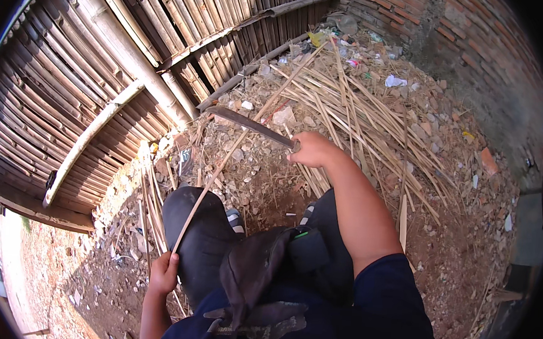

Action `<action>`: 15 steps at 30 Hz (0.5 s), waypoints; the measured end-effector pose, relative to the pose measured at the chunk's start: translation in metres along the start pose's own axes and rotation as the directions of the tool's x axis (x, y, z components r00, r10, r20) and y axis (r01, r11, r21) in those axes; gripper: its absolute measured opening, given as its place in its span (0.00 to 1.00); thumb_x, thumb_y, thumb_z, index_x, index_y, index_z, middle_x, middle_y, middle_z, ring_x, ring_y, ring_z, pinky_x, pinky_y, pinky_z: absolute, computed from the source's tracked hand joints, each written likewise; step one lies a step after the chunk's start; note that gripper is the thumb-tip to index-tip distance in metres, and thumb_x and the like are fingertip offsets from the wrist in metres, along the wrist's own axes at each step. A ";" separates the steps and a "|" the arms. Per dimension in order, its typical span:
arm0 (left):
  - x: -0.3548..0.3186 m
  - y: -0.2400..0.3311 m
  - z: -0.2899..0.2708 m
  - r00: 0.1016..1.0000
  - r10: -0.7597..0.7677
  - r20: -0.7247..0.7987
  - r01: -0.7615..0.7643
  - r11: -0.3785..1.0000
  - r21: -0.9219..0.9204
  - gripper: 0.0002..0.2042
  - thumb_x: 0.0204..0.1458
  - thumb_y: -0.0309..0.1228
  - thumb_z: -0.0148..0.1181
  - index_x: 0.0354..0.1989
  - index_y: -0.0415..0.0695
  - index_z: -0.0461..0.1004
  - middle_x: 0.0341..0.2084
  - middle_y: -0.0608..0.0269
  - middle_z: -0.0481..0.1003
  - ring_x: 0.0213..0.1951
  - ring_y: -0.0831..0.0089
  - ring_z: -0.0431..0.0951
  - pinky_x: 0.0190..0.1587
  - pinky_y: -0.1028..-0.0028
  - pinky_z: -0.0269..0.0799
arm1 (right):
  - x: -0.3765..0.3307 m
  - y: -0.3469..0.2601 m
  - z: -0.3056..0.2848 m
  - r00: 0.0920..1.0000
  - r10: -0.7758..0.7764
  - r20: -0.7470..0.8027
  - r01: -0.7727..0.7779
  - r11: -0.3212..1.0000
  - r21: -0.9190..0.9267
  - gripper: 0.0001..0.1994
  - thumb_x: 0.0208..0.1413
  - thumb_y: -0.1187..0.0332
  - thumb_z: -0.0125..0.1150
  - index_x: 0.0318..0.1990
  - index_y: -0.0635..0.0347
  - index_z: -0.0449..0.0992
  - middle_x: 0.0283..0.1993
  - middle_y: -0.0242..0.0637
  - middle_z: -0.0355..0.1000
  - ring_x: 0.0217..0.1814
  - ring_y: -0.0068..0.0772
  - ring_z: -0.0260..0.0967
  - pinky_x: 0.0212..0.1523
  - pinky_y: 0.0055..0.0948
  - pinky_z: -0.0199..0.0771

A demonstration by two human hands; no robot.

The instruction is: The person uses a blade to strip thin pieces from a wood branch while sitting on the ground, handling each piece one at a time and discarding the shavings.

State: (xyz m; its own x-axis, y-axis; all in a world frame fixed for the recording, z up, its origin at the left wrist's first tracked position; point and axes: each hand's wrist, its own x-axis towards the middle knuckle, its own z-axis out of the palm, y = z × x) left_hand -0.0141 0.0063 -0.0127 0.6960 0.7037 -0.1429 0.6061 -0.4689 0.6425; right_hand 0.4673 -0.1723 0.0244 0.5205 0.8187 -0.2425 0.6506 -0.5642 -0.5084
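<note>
My left hand (164,273) is closed around the near end of a long, thin bamboo strip (211,181). From there the strip slants up past my left knee toward the far rubble. The handle of a machete is wrapped in my right hand (313,150), with the arm stretched forward. Its dark, flat blade (252,125) points left and crosses the strip; whether the two touch I cannot tell. Beyond my right hand lies a loose pile of split bamboo strips (373,138). More strips (151,205) lie beside my left knee.
A bamboo-pole wall (122,67) rises at the left, braced by a thick pole (126,55). A brick wall (472,45) stands at the far right. Stones, broken brick (488,161) and litter (395,81) cover the ground. My bent legs (196,227) are close below.
</note>
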 end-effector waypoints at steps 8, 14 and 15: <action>-0.002 0.000 -0.002 0.999 0.004 0.032 -0.002 0.998 -0.070 0.25 0.69 0.46 0.48 0.24 0.38 0.66 0.16 0.67 0.63 0.24 0.77 0.62 0.27 0.69 0.60 | -0.021 -0.038 0.006 0.999 0.004 0.044 -0.001 0.998 -0.064 0.23 0.50 0.57 0.69 0.55 0.49 0.80 0.50 0.46 0.78 0.56 0.50 0.75 0.56 0.47 0.74; 0.004 -0.023 -0.003 0.993 -0.045 0.105 0.064 0.981 -0.183 0.24 0.70 0.45 0.48 0.24 0.39 0.66 0.17 0.70 0.62 0.25 0.79 0.60 0.27 0.71 0.59 | -0.025 -0.026 0.002 0.981 -0.194 0.005 0.193 0.980 0.056 0.22 0.47 0.54 0.74 0.46 0.58 0.81 0.28 0.45 0.77 0.34 0.47 0.78 0.38 0.40 0.74; 0.004 -0.022 -0.003 0.990 -0.065 0.126 0.090 0.975 -0.203 0.24 0.70 0.45 0.48 0.24 0.39 0.66 0.18 0.72 0.62 0.26 0.80 0.60 0.27 0.71 0.59 | -0.022 -0.021 0.001 0.981 -0.194 0.005 0.193 0.980 0.056 0.22 0.47 0.54 0.74 0.46 0.58 0.81 0.28 0.45 0.77 0.34 0.47 0.78 0.38 0.40 0.74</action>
State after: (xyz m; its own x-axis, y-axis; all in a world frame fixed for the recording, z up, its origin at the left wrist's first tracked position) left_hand -0.0259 0.0210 -0.0258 0.6983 0.6595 -0.2783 0.5752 -0.2856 0.7665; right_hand 0.4415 -0.1788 0.0392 0.3816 0.9131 -0.1438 0.7068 -0.3885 -0.5912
